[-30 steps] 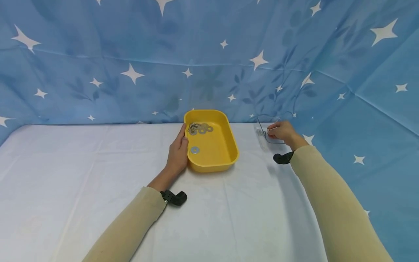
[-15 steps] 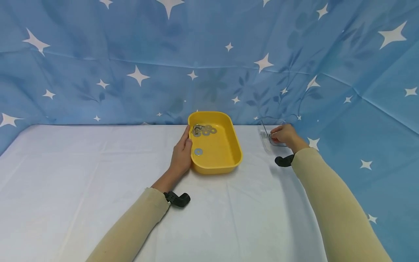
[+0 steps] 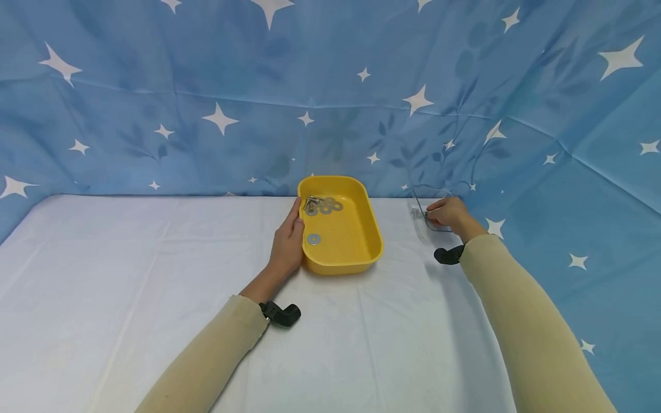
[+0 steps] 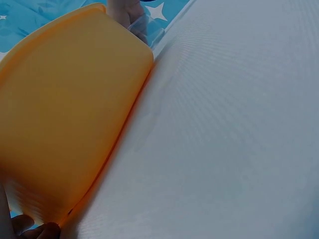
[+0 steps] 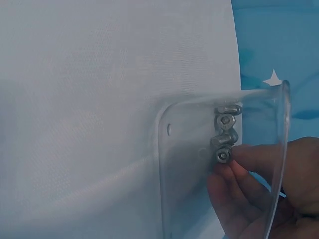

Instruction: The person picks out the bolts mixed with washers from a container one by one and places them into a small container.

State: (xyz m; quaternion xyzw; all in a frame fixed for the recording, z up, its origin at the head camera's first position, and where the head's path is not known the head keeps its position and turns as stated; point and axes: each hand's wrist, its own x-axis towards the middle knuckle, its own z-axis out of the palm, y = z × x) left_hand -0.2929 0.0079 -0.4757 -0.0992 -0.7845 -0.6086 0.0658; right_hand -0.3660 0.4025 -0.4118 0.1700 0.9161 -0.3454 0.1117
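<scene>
White table (image 3: 330,332), fingers (image 5: 224,193) touch fasteners (image 5: 226,121)

Soft, even brightness fills the head view, with a faint shadow on the white tablecloth (image 3: 403,344) beside the right sleeve (image 3: 527,310), while the wrist views are dim and greyish, with moiré ripples, the left hand's fingers (image 4: 45,230) nearly black and pale glints edging the clear plastic box (image 5: 285,109).

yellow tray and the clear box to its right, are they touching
Apart. The head view shows it: a strip of white cloth lies between the right side of the yellow tray and the near left edge of the clear box.
</scene>
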